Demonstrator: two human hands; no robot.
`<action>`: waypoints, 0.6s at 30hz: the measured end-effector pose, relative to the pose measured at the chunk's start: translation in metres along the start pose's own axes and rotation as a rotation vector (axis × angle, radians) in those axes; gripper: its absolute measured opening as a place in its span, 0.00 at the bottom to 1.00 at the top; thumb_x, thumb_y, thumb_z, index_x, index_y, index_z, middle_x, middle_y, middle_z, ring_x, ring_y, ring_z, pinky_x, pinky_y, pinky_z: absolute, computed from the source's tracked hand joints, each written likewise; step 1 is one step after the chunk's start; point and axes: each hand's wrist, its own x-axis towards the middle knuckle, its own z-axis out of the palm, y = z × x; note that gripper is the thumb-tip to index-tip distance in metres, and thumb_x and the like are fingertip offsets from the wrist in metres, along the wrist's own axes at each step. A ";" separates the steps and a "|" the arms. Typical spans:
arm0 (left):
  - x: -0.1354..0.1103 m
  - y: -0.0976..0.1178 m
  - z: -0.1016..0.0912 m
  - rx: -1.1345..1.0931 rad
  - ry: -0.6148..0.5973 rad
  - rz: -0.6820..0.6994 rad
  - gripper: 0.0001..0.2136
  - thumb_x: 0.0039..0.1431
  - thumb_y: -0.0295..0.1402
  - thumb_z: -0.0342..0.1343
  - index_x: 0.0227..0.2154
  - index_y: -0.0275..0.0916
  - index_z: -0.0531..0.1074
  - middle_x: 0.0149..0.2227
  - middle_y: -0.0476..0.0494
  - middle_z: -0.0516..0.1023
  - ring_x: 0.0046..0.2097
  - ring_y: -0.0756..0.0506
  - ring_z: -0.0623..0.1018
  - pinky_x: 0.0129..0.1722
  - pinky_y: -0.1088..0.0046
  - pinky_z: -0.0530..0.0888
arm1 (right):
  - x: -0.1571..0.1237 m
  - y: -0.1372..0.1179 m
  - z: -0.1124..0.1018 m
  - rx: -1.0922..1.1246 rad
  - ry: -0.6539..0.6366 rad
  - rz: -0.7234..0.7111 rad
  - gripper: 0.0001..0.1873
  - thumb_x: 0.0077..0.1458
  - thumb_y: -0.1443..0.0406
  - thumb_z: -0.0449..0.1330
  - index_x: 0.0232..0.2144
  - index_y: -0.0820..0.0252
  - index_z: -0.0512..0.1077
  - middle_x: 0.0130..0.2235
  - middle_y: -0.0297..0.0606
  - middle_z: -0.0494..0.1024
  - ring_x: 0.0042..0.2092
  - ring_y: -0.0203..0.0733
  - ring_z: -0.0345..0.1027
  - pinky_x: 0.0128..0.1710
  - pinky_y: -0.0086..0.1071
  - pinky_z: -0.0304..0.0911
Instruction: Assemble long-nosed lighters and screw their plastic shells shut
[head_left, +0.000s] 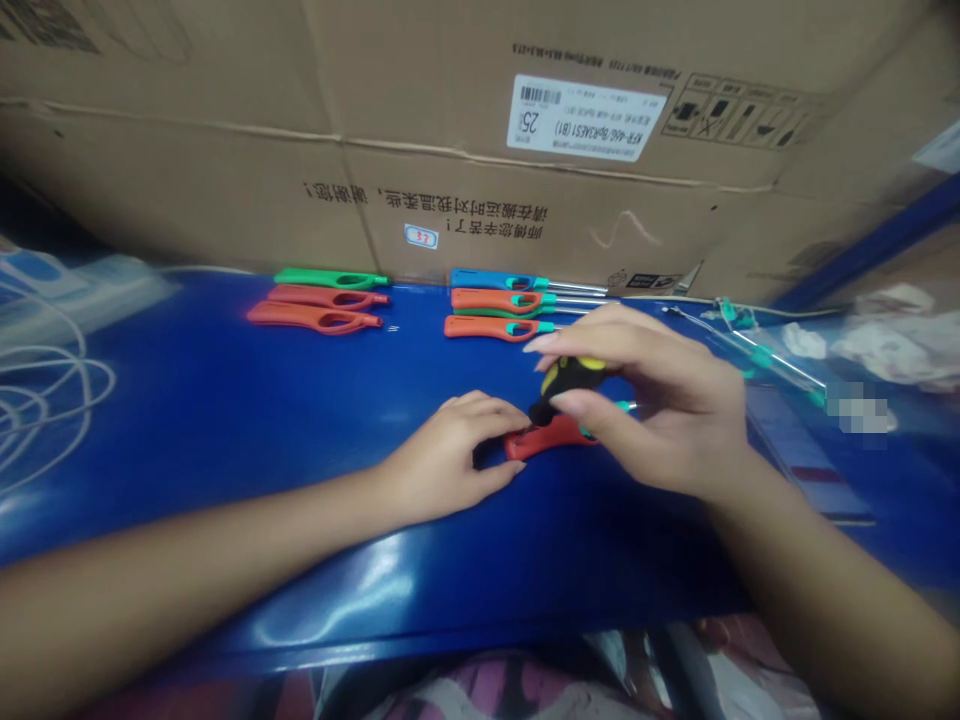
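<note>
My right hand [660, 400] grips a stubby screwdriver [568, 382] with a black and yellow handle. Its lower end points down at the near-left end of a red long-nosed lighter [551, 438] lying on the blue table. The fingers and thumb of my left hand [457, 450] pinch that same end of the lighter from both sides. Teal parts and a bit of metal tube show at its other end, partly behind my right hand. Whether the screwdriver's tip sits in a screw is hidden.
Several lighters with metal tubes [495, 328] lie behind my hands. Green and red handle shells [315, 318] are at the left. A cardboard wall [435, 130] closes off the back. White cable coils [45, 380] lie left; loose tube parts [780, 362] and white bags [900, 340] lie right.
</note>
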 end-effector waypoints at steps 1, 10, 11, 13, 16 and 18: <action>0.000 0.000 0.000 0.006 -0.001 -0.002 0.14 0.59 0.29 0.63 0.48 0.40 0.77 0.49 0.43 0.81 0.51 0.41 0.77 0.54 0.58 0.72 | 0.000 0.000 0.001 -0.053 0.053 -0.040 0.14 0.61 0.62 0.65 0.49 0.54 0.76 0.39 0.38 0.81 0.37 0.42 0.76 0.37 0.36 0.75; 0.000 0.001 -0.001 -0.010 -0.033 0.010 0.16 0.60 0.29 0.61 0.52 0.40 0.75 0.50 0.43 0.81 0.52 0.41 0.77 0.55 0.59 0.71 | -0.003 -0.001 0.004 0.031 0.068 0.083 0.15 0.64 0.63 0.61 0.53 0.51 0.75 0.39 0.37 0.80 0.32 0.38 0.73 0.31 0.34 0.74; 0.000 0.001 -0.001 -0.011 -0.028 0.013 0.16 0.60 0.28 0.61 0.51 0.39 0.75 0.50 0.43 0.81 0.52 0.41 0.77 0.55 0.59 0.71 | -0.002 0.001 0.004 -0.032 0.121 0.026 0.13 0.61 0.62 0.65 0.48 0.52 0.77 0.35 0.36 0.79 0.32 0.38 0.72 0.31 0.34 0.73; 0.001 0.001 -0.002 -0.013 -0.017 0.021 0.16 0.59 0.28 0.62 0.51 0.38 0.75 0.50 0.42 0.81 0.52 0.42 0.77 0.54 0.60 0.72 | -0.002 0.003 0.004 -0.128 0.168 -0.042 0.11 0.61 0.61 0.65 0.46 0.53 0.79 0.35 0.38 0.78 0.33 0.40 0.72 0.34 0.35 0.73; 0.001 0.001 -0.001 -0.006 -0.024 0.021 0.16 0.60 0.29 0.62 0.51 0.38 0.75 0.49 0.42 0.81 0.51 0.42 0.78 0.53 0.60 0.73 | -0.002 0.003 0.001 0.010 0.007 0.094 0.18 0.70 0.63 0.52 0.58 0.51 0.72 0.45 0.40 0.79 0.35 0.38 0.73 0.34 0.34 0.73; 0.001 0.001 -0.001 0.003 -0.029 0.009 0.16 0.60 0.29 0.61 0.52 0.39 0.75 0.50 0.41 0.81 0.51 0.41 0.77 0.54 0.58 0.72 | -0.002 0.003 0.000 0.124 -0.089 0.160 0.21 0.70 0.64 0.50 0.62 0.51 0.67 0.47 0.39 0.79 0.32 0.35 0.73 0.32 0.32 0.73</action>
